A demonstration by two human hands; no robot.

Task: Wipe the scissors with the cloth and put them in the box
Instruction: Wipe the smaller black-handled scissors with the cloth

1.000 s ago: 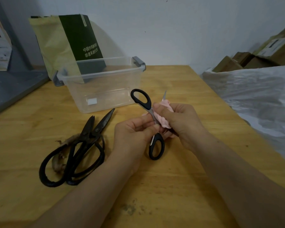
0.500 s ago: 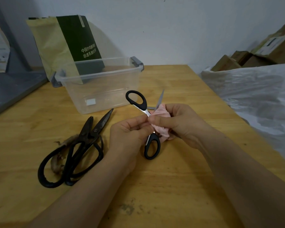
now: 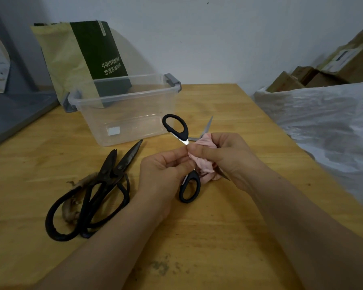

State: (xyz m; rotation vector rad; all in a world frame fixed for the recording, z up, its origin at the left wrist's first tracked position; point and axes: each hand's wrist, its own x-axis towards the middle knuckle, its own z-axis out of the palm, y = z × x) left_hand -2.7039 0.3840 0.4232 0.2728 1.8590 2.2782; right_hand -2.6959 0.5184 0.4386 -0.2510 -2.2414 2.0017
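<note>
Left hand [image 3: 164,170] pinching open scissors [image 3: 175,127] near pivot; right hand [image 3: 224,155] gripping cloth [image 3: 203,164] round blade; best wiping tipward, fingers avoiding edge.

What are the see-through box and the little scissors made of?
The box looks like clear, glossy plastic: you can see through its walls. The little scissors seem to have bright, silvery blades, probably steel, and smooth black handle loops, probably plastic.

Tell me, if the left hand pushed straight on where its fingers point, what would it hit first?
Most likely the pink cloth in the right hand, just past the left hand; depth is unclear.
</note>
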